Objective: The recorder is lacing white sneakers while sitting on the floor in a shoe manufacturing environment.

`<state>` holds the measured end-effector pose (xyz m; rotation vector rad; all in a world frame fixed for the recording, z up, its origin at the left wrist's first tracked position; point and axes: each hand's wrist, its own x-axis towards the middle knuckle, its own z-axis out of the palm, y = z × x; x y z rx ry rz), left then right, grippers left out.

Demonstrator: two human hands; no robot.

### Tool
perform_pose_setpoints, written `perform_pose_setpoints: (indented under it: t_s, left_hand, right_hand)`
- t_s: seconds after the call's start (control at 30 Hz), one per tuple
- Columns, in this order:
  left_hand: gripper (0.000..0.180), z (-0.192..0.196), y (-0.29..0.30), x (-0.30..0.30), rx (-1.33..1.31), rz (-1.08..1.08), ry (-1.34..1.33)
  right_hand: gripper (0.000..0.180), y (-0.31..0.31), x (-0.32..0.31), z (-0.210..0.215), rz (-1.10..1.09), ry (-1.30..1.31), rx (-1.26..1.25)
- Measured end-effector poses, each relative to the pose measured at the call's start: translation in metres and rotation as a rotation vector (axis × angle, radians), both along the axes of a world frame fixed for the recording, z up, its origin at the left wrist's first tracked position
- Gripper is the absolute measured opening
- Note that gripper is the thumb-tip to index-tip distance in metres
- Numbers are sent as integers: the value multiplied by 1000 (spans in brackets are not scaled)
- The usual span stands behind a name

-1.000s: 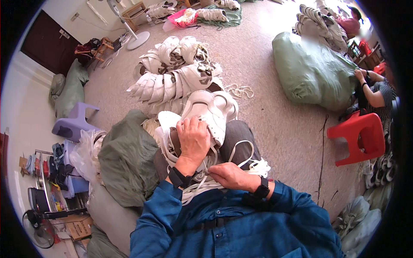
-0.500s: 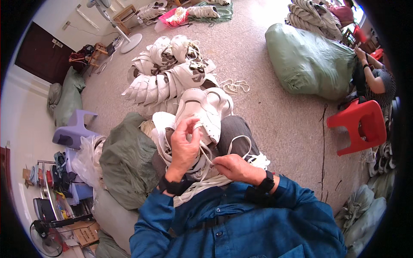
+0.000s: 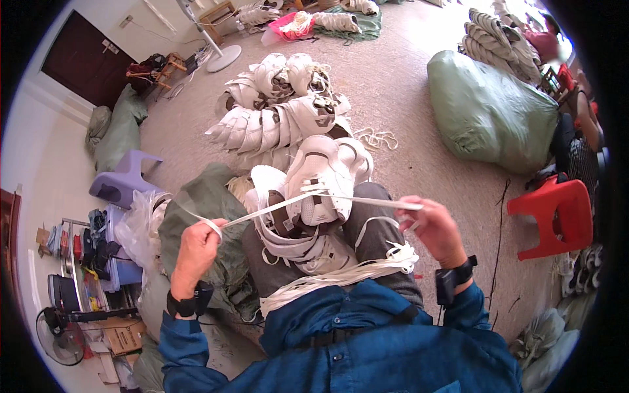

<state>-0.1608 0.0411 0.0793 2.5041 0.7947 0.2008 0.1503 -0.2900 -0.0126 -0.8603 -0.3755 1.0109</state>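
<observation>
White shoe uppers rest on my lap and knees. Through the eyelets of the front upper (image 3: 314,160) runs a flat white shoelace (image 3: 265,211), drawn out to both sides. My left hand (image 3: 196,249), out to the left, is closed on one end, with the tip looping past the fingers. On the other side my right hand (image 3: 434,229) pinches the opposite end; its fingers are slightly blurred. Both stretches of lace look taut, meeting at the upper's front. Across my lap lies a bundle of loose white laces (image 3: 327,280).
Stacked white uppers (image 3: 275,124) stand on the floor ahead. A big green sack (image 3: 488,108) and a red stool (image 3: 553,213) are to the right, near another person. At left are a purple stool (image 3: 124,177), a dark green sack (image 3: 206,216) and a small fan (image 3: 62,334).
My hands have moved apart from close together at the upper, left hand to the left and right hand to the right, pulling the lace ends out straight. The view has shifted slightly.
</observation>
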Motion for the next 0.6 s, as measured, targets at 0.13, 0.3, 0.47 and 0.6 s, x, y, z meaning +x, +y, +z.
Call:
perform_pose_setpoints:
  t_s: [0.13, 0.3, 0.47, 0.6]
  left_hand:
    - [19, -14, -5, -13, 470, 61, -12]
    - [15, -32, -75, 43, -34, -24, -158]
    - [39, -89, -121, 119, -693, 84, -356]
    - [28, -121, -119, 159, -583, 128, -437]
  right_hand:
    - [33, -23, 40, -5, -180, 248, 316]
    - [32, -51, 110, -21, -184, 363, 575]
    - [26, -83, 170, -29, -317, 262, 398]
    - [20, -134, 238, -36, -426, 121, 312]
